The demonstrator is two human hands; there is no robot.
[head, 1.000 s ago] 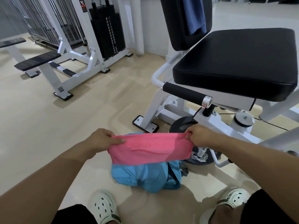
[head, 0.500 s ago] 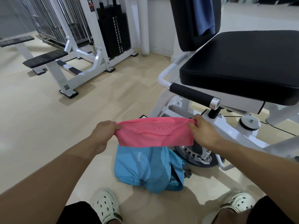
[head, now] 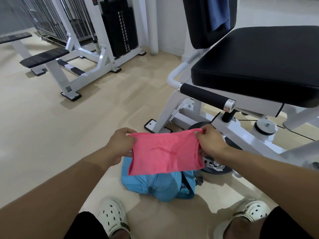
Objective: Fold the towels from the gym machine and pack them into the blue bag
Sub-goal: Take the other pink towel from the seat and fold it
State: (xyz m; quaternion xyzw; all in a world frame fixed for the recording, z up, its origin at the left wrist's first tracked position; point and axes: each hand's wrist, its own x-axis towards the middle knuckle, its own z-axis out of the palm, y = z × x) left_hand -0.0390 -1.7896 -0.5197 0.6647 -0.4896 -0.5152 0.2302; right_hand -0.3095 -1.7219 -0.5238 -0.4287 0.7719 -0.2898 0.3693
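Between both hands (head: 120, 146), pink towel (head: 164, 154)

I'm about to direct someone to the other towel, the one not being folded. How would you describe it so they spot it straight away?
Find the gym machine with the big black seat on the right. Its upright black backrest stands behind the seat, and the blue towel hangs down its front. It is darker blue than the bag on the floor, and unlike the pink towel, no hand holds it.

Bare floor (head: 60, 135) left, gym machine (head: 224, 118) crowding right
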